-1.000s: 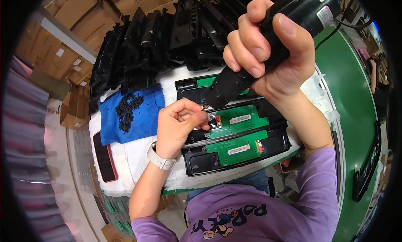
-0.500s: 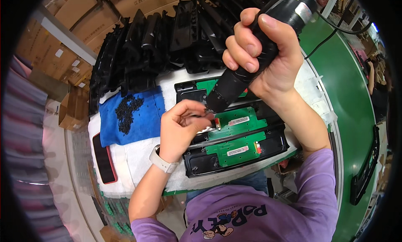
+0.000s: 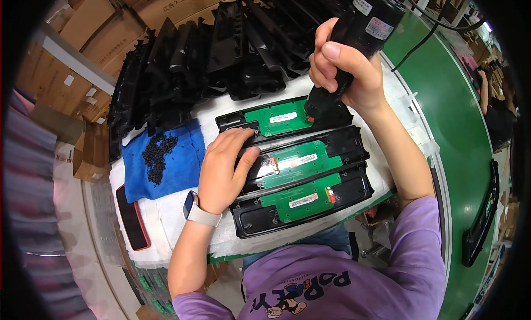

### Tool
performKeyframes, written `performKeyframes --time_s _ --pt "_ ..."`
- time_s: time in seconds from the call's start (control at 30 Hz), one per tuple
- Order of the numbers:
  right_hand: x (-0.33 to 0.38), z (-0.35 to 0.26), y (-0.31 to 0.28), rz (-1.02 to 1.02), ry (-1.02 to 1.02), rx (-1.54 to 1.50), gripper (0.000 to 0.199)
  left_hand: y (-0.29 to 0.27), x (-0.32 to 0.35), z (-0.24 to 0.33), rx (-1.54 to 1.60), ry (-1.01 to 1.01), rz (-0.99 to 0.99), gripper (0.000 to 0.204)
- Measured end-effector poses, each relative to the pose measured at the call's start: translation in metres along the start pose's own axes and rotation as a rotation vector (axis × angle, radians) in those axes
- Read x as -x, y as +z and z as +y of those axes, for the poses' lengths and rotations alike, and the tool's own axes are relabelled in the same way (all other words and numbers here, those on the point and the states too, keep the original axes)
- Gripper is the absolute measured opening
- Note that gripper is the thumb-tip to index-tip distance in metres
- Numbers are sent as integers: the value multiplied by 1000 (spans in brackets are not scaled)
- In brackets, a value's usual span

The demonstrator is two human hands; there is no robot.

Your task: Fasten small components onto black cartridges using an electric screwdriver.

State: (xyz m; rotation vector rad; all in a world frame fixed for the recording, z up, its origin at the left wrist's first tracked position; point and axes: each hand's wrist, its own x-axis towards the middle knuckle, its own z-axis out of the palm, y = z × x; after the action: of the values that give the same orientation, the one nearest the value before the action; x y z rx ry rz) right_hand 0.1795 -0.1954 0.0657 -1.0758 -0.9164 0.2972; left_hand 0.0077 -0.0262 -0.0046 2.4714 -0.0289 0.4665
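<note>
My right hand is wrapped round a black electric screwdriver, which slants down to the right part of the farthest panel. Its tip is beside the right end of that panel's green circuit board; the exact contact point is hard to see. My left hand lies with fingers stretched over the left ends of the far and middle black panels, holding nothing I can see. The middle circuit board and the near circuit board sit in their own long black panels, each with a white label and a small connector.
A blue cloth at left bears a heap of small black screws. A phone with a red edge lies nearer. Many black plastic housings are stacked behind. A cable hangs at right above a green surface.
The screwdriver has moved from near the middle panel to the farthest one. My left hand has left its tip, opened out and come down flat on the panels' left ends.
</note>
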Motion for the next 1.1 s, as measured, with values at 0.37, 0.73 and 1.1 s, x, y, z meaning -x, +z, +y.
performKeyframes --time_s 0.37,0.73,1.1 --pt "-4 1 12 -23 6 103 19 3 1 -1 29 1 71 22" --pt "3 -2 28 -38 21 213 20 0 3 4 118 -100 40 18" --pt "16 12 84 -313 152 -292 25 -4 5 -11 214 -45 67 17"
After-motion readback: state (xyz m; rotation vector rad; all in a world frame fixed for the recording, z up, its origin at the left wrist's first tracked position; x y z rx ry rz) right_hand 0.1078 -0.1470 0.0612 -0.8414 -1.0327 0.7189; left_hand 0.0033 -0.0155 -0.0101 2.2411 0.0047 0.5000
